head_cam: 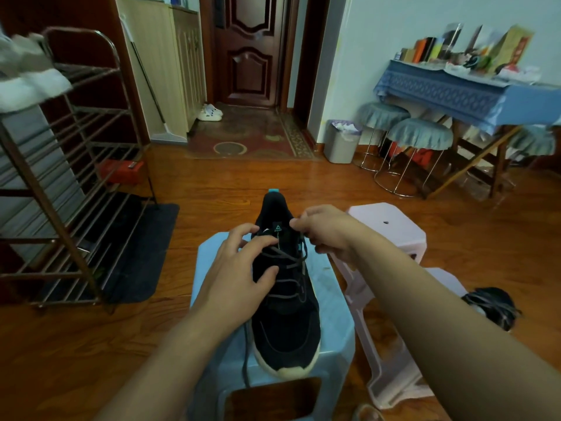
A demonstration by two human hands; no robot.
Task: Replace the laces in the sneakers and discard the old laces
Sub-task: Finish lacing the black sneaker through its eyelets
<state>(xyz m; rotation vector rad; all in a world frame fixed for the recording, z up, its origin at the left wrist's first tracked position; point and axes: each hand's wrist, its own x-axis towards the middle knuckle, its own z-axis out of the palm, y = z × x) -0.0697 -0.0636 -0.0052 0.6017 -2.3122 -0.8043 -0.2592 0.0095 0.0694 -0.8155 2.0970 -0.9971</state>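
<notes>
A black sneaker (285, 314) with a cream sole lies on a light blue stool (334, 338), toe toward me. A dark grey lace (282, 259) crosses its eyelets, and one loose end hangs down the stool's front at the left. My left hand (239, 268) rests on the sneaker's left side, thumb across the laces. My right hand (321, 229) is at the top right eyelet, fingers pinched on the lace. A second black sneaker (491, 305) lies on the floor at the right.
A pink stool (391, 226) stands right of the blue one. A metal shoe rack (76, 177) and dark mat fill the left. A lined grey bin (341, 141), round stools and a cloth-covered table stand at the back right.
</notes>
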